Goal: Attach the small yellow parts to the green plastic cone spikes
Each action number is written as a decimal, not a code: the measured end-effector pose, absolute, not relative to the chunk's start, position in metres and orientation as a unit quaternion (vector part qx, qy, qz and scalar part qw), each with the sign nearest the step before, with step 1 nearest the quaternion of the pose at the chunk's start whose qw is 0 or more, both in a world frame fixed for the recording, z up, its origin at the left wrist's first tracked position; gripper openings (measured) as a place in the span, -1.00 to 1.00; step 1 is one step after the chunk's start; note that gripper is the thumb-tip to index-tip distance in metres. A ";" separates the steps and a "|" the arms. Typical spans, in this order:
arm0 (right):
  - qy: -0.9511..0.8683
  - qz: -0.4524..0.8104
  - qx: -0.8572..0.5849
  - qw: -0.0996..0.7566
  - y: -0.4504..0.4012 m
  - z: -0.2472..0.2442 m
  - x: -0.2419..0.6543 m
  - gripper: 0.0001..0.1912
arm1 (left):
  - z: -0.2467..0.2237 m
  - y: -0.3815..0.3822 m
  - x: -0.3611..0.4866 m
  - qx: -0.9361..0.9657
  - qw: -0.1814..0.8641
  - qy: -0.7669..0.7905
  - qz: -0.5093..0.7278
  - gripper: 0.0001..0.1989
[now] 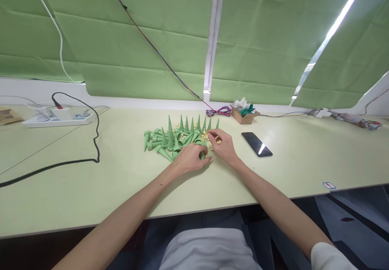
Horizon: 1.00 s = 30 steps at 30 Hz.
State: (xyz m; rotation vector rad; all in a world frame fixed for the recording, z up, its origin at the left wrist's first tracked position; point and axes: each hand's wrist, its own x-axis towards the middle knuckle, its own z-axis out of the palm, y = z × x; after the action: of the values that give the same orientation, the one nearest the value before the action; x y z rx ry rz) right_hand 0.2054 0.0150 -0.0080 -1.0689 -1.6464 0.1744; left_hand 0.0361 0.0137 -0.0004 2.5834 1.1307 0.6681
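Note:
Green plastic cone spikes (170, 139) lie in a loose pile on the table, and several stand upright along its far side. My left hand (192, 158) is at the near right edge of the pile, its fingers curled round one green cone spike (203, 155). To the right, my right hand (224, 145) has its thumb and forefinger close together over a scatter of small yellow pieces (204, 136). Whatever sits between those fingertips is too small to make out.
A black phone (257, 144) lies right of my right hand. Behind it stands a small cardboard box (244, 118) with clear and green wrapping, beside coiled wires (223, 111). On the left are a white power strip (59, 118) and a black cable (97, 140).

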 end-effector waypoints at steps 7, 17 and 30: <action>-0.683 0.084 -0.454 0.567 0.016 -0.008 0.205 -0.76 | 0.007 0.015 0.036 0.866 0.115 0.400 0.278 -0.81; -0.675 0.081 -0.451 0.578 0.015 -0.008 0.204 -0.79 | 0.010 0.021 0.032 0.811 0.089 0.430 0.388 -0.71; -0.697 0.100 -0.446 0.553 0.014 -0.009 0.204 -0.81 | 0.007 0.022 0.033 0.805 0.087 0.425 0.404 -0.76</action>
State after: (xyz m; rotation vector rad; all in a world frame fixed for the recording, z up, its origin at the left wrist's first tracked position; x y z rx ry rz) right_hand 0.2035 0.0137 -0.0092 -1.0554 -1.6474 0.2355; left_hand 0.0325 0.0220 0.0074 2.3983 1.2660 1.2032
